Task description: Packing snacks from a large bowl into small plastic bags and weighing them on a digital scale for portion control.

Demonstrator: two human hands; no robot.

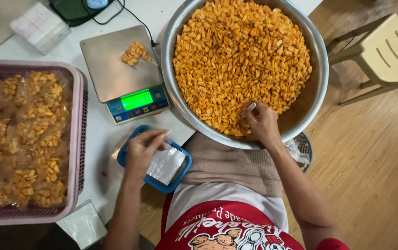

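My right hand (260,121) reaches into a large metal bowl (318,55) heaped with orange roasted peanuts (240,55), fingers closed around a small scoop whose pale tip shows among the nuts at the bowl's near edge. My left hand (142,153) pinches the top of a small clear plastic bag (165,165) over a blue tray (180,177) at the table's near edge. A digital scale (111,69) with a lit green display (137,99) stands to the left of the bowl, with a small pile of peanuts (135,52) on its steel plate.
A pink plastic basket (77,139) at the left holds several filled bags of peanuts. A clear box (39,25) and a dark device with a cable sit at the back. A brown cloth (229,164) lies under the bowl. A pale chair (388,53) stands on the wooden floor, right.
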